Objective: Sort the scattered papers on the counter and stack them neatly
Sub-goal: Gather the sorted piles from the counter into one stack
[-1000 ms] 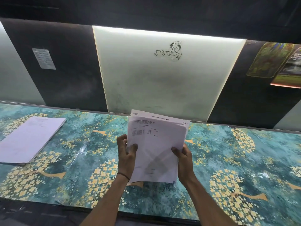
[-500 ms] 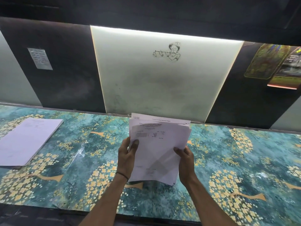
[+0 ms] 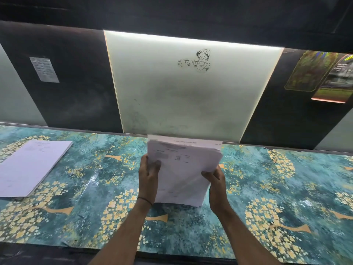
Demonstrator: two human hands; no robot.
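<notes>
Both hands hold a sheaf of papers [image 3: 183,169] upright over the middle of the counter [image 3: 267,188]: the left hand [image 3: 148,174] grips its left edge with the thumb across the front sheet, and the right hand [image 3: 215,183] pinches its lower right edge. The sheets are not squared, their top edges stepped. A second stack [image 3: 30,165] lies flat on the counter well to the left, apart from the hands.

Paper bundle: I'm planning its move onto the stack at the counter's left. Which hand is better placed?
Probably the left hand: it grips the bundle on the side nearer the stack; the right hand grips the far side.
</notes>
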